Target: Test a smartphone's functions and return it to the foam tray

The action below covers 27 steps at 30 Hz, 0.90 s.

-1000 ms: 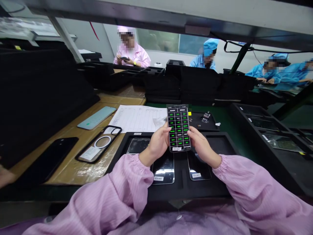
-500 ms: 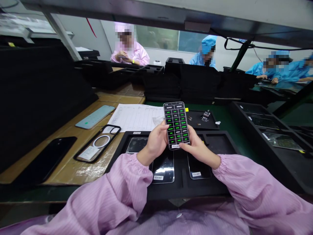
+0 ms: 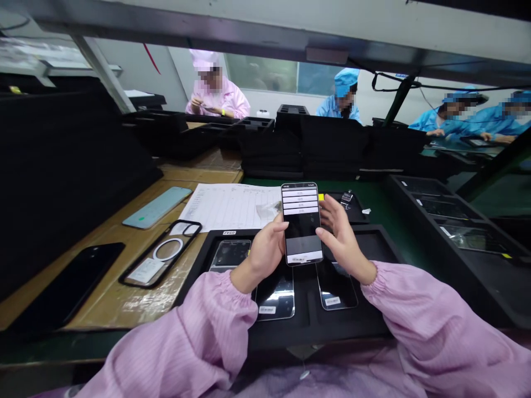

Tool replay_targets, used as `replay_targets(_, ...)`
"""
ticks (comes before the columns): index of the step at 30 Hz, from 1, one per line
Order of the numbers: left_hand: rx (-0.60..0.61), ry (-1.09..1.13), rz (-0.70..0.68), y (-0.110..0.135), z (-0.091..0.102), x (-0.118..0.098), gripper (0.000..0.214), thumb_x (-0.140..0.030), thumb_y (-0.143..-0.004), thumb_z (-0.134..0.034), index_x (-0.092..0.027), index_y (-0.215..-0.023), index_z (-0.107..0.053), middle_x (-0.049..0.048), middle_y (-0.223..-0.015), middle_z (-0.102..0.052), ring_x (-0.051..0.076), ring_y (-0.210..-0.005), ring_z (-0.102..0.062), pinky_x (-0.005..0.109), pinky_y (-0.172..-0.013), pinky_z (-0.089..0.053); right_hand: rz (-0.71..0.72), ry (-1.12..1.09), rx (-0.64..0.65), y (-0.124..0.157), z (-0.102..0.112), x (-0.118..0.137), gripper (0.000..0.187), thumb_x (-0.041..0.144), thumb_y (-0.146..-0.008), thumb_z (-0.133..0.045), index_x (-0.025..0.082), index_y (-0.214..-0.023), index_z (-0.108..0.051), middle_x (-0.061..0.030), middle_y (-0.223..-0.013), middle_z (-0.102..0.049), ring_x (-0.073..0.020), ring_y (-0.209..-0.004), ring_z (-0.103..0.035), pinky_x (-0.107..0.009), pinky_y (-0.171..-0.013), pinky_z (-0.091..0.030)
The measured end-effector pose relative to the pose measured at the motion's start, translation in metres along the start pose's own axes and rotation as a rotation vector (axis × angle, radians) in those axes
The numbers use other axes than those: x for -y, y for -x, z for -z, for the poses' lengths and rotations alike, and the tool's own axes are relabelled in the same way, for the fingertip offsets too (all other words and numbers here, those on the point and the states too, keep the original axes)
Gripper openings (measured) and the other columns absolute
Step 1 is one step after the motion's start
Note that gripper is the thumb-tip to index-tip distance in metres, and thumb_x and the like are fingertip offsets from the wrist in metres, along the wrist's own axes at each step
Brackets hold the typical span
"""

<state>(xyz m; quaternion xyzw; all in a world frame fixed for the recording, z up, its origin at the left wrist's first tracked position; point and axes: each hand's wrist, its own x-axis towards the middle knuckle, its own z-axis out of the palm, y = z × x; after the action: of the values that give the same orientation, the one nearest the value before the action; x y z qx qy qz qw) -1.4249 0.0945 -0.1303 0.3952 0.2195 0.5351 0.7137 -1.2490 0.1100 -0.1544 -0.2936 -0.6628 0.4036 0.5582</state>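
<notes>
My left hand (image 3: 265,251) grips a black smartphone (image 3: 301,222) by its left edge, screen facing me. The screen shows several white bars at the top and is dark below. My right hand (image 3: 342,237) is at the phone's right edge, thumb on the side and fingers spread behind it. Under both hands lies a black foam tray (image 3: 373,243) with three phones in its slots: one at the far left (image 3: 229,255), one under my left wrist (image 3: 276,293), one under my right hand (image 3: 335,287).
On the wooden bench to the left lie a paper form (image 3: 232,205), a light blue phone (image 3: 156,207), a clear case with a ring (image 3: 161,260) and a black phone (image 3: 70,284). Black trays (image 3: 452,221) line the right. Other workers sit across the bench.
The phone's screen changed from a grid of green buttons to white bars over a dark field. My right hand slid up the phone's right edge and its fingers spread.
</notes>
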Motion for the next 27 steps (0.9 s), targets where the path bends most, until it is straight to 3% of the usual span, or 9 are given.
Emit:
replay_targets(6,0.058,-0.048,0.056,0.005,-0.004,0.009,0.061,-0.028,-0.082,-0.059,-0.021,-0.142,-0.052,0.0063,-0.132,-0.065,0.033,-0.122,-0.058,0.043,-0.100,-0.049,0.053,0.124,-0.167,-0.008,0.008,0.000,0.068,0.039,-0.091,-0.068,0.029,-0.147,-0.031,-0.0134,-0.154,-0.036,-0.0281,-0.139,-0.043,-0.049,-0.113,-0.039)
replay_targets(19,0.087,-0.067,0.131,0.008,-0.004,0.018,0.058,-0.032,-0.080,-0.063,-0.021,-0.137,-0.058,0.0062,-0.136,-0.063,0.034,-0.129,-0.053,0.043,-0.105,-0.044,0.022,0.078,-0.249,-0.012,0.011,-0.002,0.063,0.044,-0.092,-0.065,0.027,-0.144,-0.035,-0.0138,-0.154,-0.035,-0.0283,-0.140,-0.042,-0.048,-0.116,-0.035)
replay_targets(27,0.102,-0.049,0.150,0.008,-0.001,0.018,0.058,-0.029,-0.082,-0.061,-0.022,-0.139,-0.056,0.0070,-0.132,-0.066,0.032,-0.122,-0.058,0.042,-0.101,-0.047,-0.031,0.024,-0.293,-0.014,0.012,-0.002,0.058,0.046,-0.091,-0.062,0.027,-0.140,-0.038,-0.0135,-0.150,-0.040,-0.0277,-0.138,-0.045,-0.050,-0.116,-0.037)
